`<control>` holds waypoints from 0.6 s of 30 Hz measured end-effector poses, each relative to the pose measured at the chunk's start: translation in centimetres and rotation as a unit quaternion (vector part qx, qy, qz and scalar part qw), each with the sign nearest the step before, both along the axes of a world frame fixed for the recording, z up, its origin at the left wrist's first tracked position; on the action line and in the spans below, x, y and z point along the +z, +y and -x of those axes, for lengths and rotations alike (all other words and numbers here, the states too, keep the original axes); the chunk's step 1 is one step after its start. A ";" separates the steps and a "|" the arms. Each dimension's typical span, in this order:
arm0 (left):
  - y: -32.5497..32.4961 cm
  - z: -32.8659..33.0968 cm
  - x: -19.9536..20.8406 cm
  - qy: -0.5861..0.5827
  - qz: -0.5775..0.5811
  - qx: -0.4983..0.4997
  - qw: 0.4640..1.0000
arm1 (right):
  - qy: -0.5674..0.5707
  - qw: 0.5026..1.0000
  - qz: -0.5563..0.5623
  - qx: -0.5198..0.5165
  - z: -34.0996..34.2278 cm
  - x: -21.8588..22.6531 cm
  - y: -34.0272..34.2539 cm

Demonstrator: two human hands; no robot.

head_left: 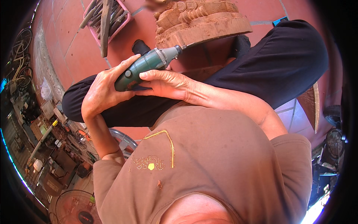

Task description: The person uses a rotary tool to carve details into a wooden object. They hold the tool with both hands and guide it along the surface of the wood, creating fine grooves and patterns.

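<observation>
— Where does the power tool (143, 71) lie?
— On my side of the carved wooden block (203, 33), toward its left; the long axis is oblique, narrow nose directed up-right to the block's lower edge. Contact I cannot tell.
— And the fingers?
— My left hand (104, 87) is clamped round the rear, farther from the block; my right hand (167, 84) rests its thumb on the casing, fingers partly hidden, closure uncertain.

Before you, the power tool (147, 68) lies between your left hand (101, 89) and right hand (169, 84); beyond it sits the carving (203, 31), with the basket (129, 17) of sticks (106, 24) to its left.
</observation>
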State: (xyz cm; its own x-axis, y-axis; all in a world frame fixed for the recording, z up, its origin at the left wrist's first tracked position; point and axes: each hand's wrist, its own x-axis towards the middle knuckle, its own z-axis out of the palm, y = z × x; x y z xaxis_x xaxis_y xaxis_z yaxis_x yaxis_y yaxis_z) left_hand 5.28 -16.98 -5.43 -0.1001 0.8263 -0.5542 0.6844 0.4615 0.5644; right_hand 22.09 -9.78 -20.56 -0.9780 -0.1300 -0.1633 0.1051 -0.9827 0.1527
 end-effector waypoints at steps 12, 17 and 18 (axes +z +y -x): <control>0.0 -0.1 0.0 0.014 -0.010 0.000 1.000 | 0.003 1.000 -0.023 -0.005 0.2 0.0 0.4; -0.1 0.0 0.0 0.019 -0.014 -0.002 1.000 | -0.002 1.000 -0.019 -0.009 0.2 0.1 0.5; 0.0 -0.1 0.0 0.017 -0.011 0.000 1.000 | -0.002 1.000 -0.019 -0.010 0.3 -0.1 0.5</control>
